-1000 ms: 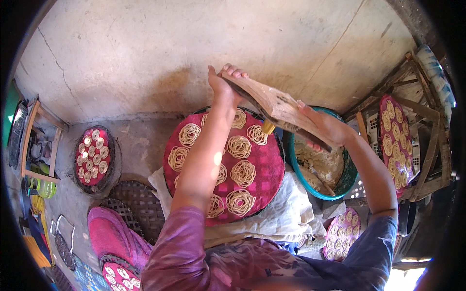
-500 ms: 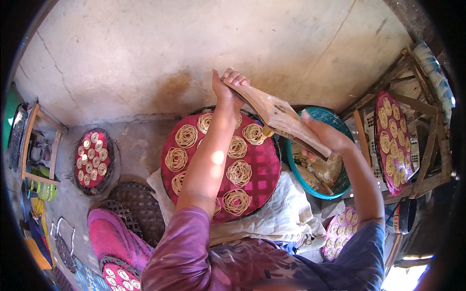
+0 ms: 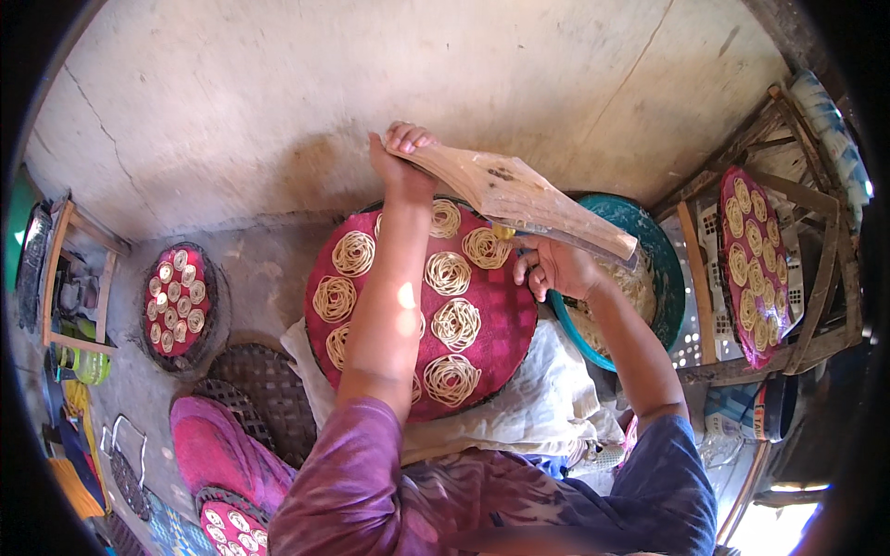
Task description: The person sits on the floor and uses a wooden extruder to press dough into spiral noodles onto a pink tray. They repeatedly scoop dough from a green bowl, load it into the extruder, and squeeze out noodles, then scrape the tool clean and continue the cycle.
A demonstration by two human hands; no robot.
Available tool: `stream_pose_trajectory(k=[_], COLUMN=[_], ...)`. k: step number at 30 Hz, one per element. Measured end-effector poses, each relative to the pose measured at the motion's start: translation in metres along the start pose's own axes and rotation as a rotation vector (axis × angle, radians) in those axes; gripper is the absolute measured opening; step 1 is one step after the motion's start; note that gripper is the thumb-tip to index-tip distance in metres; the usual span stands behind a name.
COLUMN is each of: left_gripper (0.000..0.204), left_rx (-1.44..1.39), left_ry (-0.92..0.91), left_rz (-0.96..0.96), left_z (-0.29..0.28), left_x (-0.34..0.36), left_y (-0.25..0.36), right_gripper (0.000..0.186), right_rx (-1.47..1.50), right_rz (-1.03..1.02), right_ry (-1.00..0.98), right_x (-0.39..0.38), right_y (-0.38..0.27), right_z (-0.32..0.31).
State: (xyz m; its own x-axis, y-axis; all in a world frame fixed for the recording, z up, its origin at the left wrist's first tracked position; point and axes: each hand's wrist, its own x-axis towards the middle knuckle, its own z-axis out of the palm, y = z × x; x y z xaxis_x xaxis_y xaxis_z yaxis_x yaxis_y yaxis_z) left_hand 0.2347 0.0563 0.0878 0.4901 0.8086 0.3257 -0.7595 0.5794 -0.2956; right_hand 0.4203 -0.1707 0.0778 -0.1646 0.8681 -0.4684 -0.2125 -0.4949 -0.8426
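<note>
My left hand (image 3: 404,153) is wrapped round one end of a carved wooden hand press (image 3: 519,185), held aslant above the tray. A yellowish metal nozzle (image 3: 502,231) sticks out beneath its middle. My right hand (image 3: 565,267) is below the press beside that nozzle, its fingers apart and loosely bent, holding nothing I can see. Under my left forearm lies a round tray covered with magenta cloth (image 3: 501,329), bearing several coiled dough rings (image 3: 455,323); my arm hides some of them. The press's far end reaches over a teal basin (image 3: 681,301) with pale dough (image 3: 638,289) in it.
Smaller trays of coils are at the left (image 3: 176,301), lower left (image 3: 232,528) and leaning on a wooden frame (image 3: 793,366) at the right. Dark woven trays (image 3: 264,394) lie on the floor. White cloth (image 3: 547,398) is under the big tray. A wall (image 3: 445,74) stands close behind.
My right hand has let go of the press's right end and moved left, under it near the nozzle. My left hand has shifted slightly left with the press.
</note>
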Motion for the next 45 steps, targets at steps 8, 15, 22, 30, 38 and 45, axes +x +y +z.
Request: stream_pose_trajectory(k=[8, 15, 22, 30, 38, 45], left_gripper=[0.054, 0.058, 0.062, 0.058, 0.05, 0.051], left_rx=[0.041, 0.589, 0.382, 0.279, 0.505, 0.174], left_ry=[-0.227, 0.336, 0.609, 0.503, 0.459, 0.272], left_rz=[-0.148, 0.071, 0.009, -0.105, 0.018, -0.186], left_z=[0.053, 0.051, 0.015, 0.028, 0.059, 0.003], left_x=[-0.001, -0.034, -0.056, -0.052, -0.058, -0.062], left_y=[0.0, -0.035, -0.052, -0.051, -0.052, -0.066], right_gripper=[0.052, 0.069, 0.078, 0.077, 0.074, 0.081], right_rx=[-0.351, -0.529, -0.788, -0.792, -0.787, -0.812], right_rz=[-0.057, 0.186, 0.241, 0.211, 0.027, 0.097], right_ry=[0.053, 0.149, 0.324, 0.394, 0.456, 0.449], right_x=[-0.016, -0.109, -0.122, -0.146, -0.154, -0.172], right_y=[-0.047, -0.075, -0.056, -0.074, -0.053, -0.057], right_z=[0.034, 0.053, 0.068, 0.092, 0.093, 0.084])
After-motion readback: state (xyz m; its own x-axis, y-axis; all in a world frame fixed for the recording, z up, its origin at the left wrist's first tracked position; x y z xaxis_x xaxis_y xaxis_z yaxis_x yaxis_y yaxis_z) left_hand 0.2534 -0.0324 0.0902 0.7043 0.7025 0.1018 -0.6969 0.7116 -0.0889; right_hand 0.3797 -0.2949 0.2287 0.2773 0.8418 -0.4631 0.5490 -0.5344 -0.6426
